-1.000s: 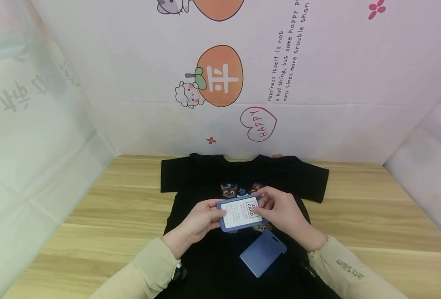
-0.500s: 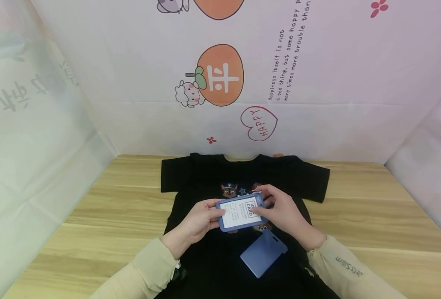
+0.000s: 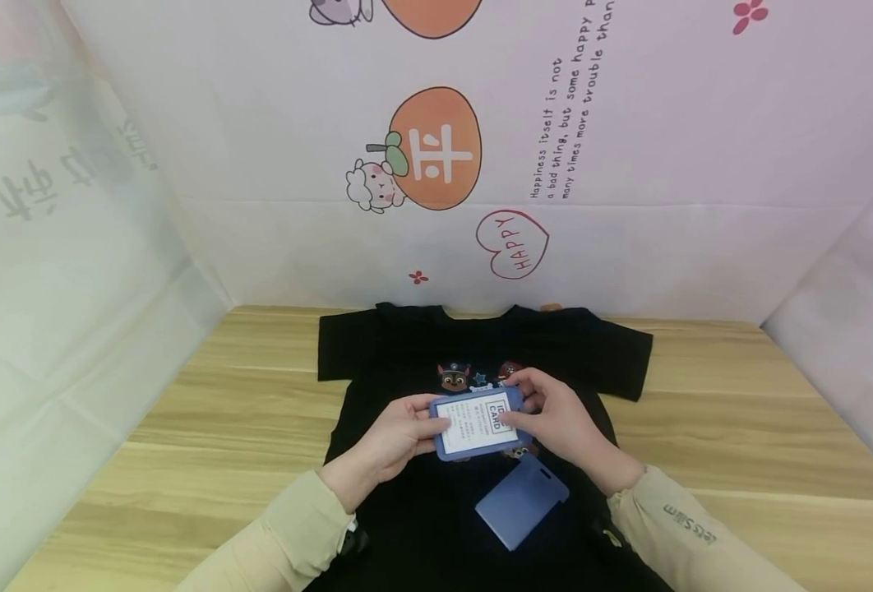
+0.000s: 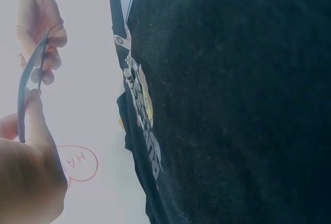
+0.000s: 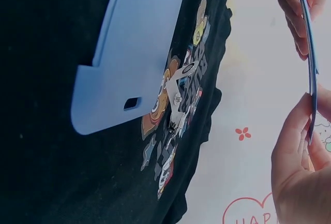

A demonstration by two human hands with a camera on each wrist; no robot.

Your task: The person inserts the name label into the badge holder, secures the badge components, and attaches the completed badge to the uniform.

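A blue ID card holder [image 3: 447, 450] with a white card [image 3: 468, 425] in its frame is held between both hands above a black T-shirt [image 3: 422, 510]. My left hand [image 3: 392, 442] pinches the holder's left end, thumb on the card face. At the other end, my right hand [image 3: 564, 418] grips it, with the thumb on the card near the "ID CARD" print. Edge-on in the left wrist view, the holder [image 4: 23, 97] shows two layers slightly parted. A separate blue cover [image 3: 523, 503] with a slot lies on the shirt, below the right hand in the head view.
The T-shirt lies spread on a wood-grain table [image 3: 207, 427], its cartoon print partly behind the hands. On the print sits a small pale strap with a snap [image 5: 176, 89]. A white printed backdrop [image 3: 296, 255] rises at the back, with white sheets at both sides.
Both hands keep their grip on the card holder, which has tilted very slightly. The blue cover and the T-shirt stay where they were.
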